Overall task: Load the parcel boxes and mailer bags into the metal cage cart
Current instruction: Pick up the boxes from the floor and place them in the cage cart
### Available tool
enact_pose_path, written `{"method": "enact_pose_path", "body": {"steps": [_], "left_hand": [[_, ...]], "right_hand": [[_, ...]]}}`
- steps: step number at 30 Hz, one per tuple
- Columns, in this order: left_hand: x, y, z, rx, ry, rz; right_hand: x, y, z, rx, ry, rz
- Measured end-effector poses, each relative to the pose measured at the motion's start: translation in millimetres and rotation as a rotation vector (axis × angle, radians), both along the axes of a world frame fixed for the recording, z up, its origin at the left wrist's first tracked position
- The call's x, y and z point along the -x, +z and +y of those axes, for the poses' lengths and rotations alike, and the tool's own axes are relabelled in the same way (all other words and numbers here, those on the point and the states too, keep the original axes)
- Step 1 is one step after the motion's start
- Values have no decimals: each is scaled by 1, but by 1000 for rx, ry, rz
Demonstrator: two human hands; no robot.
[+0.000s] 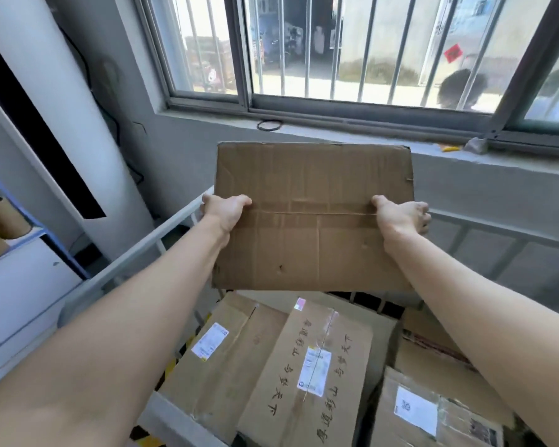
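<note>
Parcel box [313, 217] is centre frame, held up over the cage cart [142, 250]. I see left hand [223, 209] w/ fingers curled round its left edge, right hand [400, 216] same on right edge. Labelled boxes [304, 366] lie in cart, lower centre.

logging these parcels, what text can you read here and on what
Middle box: two rows of big Chinese characters, seen sideways; not legible enough to quote.
White labels on the left box, middle box and right box: too small and blurred.
Red sign outside the window: blurred.
Held box: no writing visible.
</note>
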State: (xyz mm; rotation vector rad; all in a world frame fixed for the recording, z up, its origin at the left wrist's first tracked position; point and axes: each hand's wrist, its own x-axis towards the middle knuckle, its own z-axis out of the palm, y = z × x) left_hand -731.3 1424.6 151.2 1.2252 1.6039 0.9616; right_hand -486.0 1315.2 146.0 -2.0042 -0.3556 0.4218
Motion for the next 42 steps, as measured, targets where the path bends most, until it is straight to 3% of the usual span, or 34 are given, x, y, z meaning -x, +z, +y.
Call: {"method": "enact_pose_path", "body": {"steps": [11, 22, 42], "left_hand": [[12, -86, 161, 35, -92, 111], [28, -216, 339, 95, -265, 199], [28, -418, 438, 353, -360, 283]], "right_hand": [[25, -91, 125, 89, -25, 102], [59, -212, 264, 156, -127, 186], [79, -413, 342, 341, -163, 284]]}}
